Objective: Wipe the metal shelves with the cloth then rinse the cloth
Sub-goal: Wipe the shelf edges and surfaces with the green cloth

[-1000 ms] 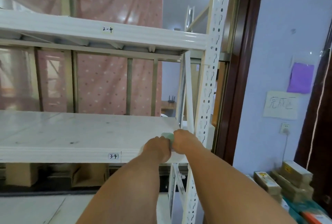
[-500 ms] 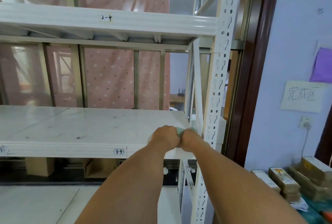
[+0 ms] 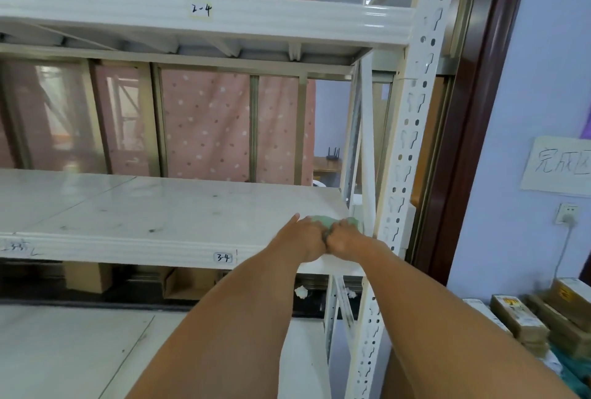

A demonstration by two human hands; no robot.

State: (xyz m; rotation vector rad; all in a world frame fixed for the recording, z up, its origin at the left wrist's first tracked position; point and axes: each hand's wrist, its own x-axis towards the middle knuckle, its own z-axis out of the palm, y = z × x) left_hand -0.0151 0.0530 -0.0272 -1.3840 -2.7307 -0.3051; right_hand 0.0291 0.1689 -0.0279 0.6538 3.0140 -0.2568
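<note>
A white metal shelf [image 3: 160, 210] marked 3-4 runs across the middle of the head view, with dark specks on its top. At its right front corner both hands press together on a bunched pale green cloth [image 3: 323, 222]. My left hand [image 3: 305, 238] grips the cloth's left part and my right hand [image 3: 343, 237] grips its right part, knuckles touching. Most of the cloth is hidden under the fingers. A second white shelf [image 3: 256, 19] marked 2-4 spans above.
A perforated white upright post [image 3: 406, 149] stands just right of my hands, beside a dark door frame [image 3: 470, 130]. Cardboard boxes [image 3: 524, 318] lie on the floor at the lower right. A lower shelf [image 3: 64, 347] sits below, and a pink dotted curtain [image 3: 208, 130] hangs behind.
Both hands with the cloth have moved slightly further onto the shelf corner, toward the post. The camera has shifted right and closer.
</note>
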